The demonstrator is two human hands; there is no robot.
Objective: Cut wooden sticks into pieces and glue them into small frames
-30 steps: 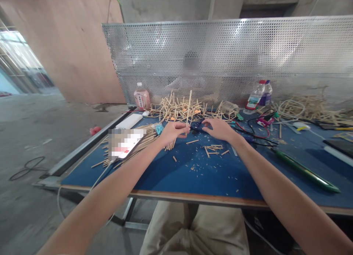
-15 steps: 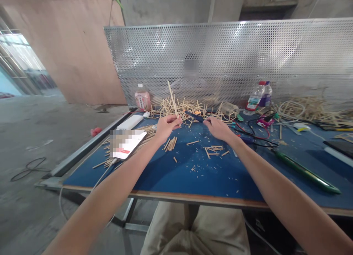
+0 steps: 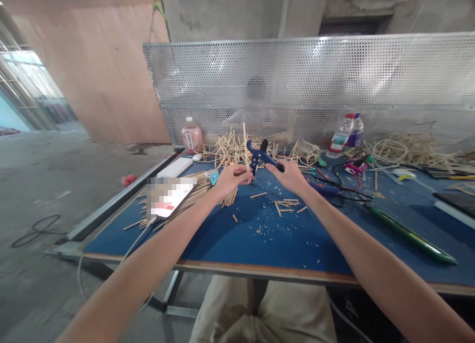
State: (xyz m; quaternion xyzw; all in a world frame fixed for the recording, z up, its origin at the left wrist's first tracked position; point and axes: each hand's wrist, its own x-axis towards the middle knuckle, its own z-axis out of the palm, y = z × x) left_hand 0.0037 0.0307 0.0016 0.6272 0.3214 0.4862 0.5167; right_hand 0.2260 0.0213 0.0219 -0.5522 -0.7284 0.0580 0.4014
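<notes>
My left hand [image 3: 234, 178] is closed on a thin wooden stick [image 3: 245, 140], which stands nearly upright from the fingers. In my right hand [image 3: 291, 175] is a blue pipe cutter [image 3: 262, 156] with a hooked jaw. Its head is just right of the stick; whether they touch I cannot tell. A heap of loose wooden sticks [image 3: 222, 147] lies behind both hands. Under my left wrist lie short cut sticks [image 3: 230, 198], partly hidden by it. More short pieces [image 3: 285, 204] lie on the blue tabletop [image 3: 237, 244], below my right hand.
A phone [image 3: 173, 199] rests on a bundle of sticks at the left. Bottles [image 3: 192, 135] [image 3: 340, 136] stand along the perforated metal screen [image 3: 304, 75]. At the right lie cables [image 3: 358, 184], a long green tool [image 3: 411, 234] and another stick pile [image 3: 408, 145].
My right hand has turned the pipe cutter so its hooked head now shows beside the stick. The stick in my left hand has tipped more upright and shifted right.
</notes>
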